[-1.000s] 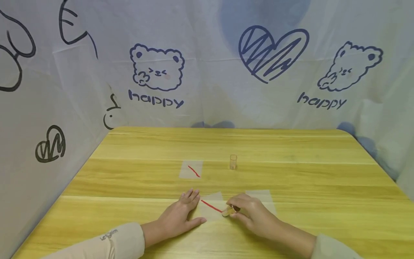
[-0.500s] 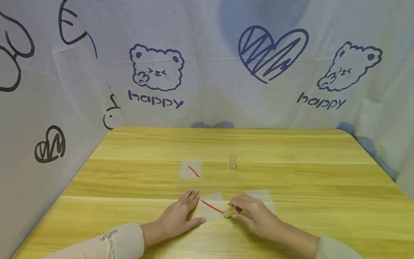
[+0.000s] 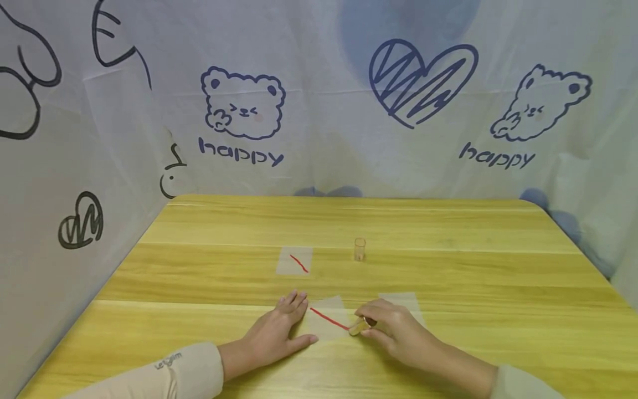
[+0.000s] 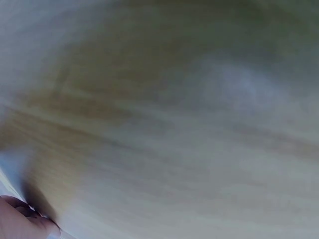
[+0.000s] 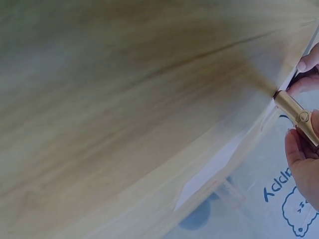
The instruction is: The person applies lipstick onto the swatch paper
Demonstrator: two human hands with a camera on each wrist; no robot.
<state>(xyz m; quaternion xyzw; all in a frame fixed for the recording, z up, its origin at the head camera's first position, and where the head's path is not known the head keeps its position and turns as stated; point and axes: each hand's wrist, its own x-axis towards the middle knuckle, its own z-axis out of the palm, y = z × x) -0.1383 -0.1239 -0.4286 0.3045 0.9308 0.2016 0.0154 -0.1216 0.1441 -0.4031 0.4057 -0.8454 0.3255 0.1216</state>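
Note:
My right hand (image 3: 396, 332) pinches a gold lipstick (image 5: 294, 113) between thumb and fingers, tilted with its lower end at the paper. Under it lies a small white sheet of paper (image 3: 326, 332), where a thick red line (image 3: 329, 319) slopes down to the lipstick's end. On the left edge of that sheet my left hand (image 3: 274, 335) rests flat, fingers extended and thumb spread. A clear lipstick cap (image 3: 359, 250) stands upright farther back. In the left wrist view, only a bit of the hand (image 4: 22, 219) shows at the lower left corner.
Another paper sheet (image 3: 284, 267) with a thin red line lies farther back on the left. A third sheet (image 3: 406, 303) is partly hidden behind my right hand. All lie on a wooden table (image 3: 498, 249), with a printed curtain (image 3: 324, 138) hanging behind it.
The lipstick has moved slightly right and down in my right hand. The red line on the sheet has grown longer toward the lower right. My left hand stays in place.

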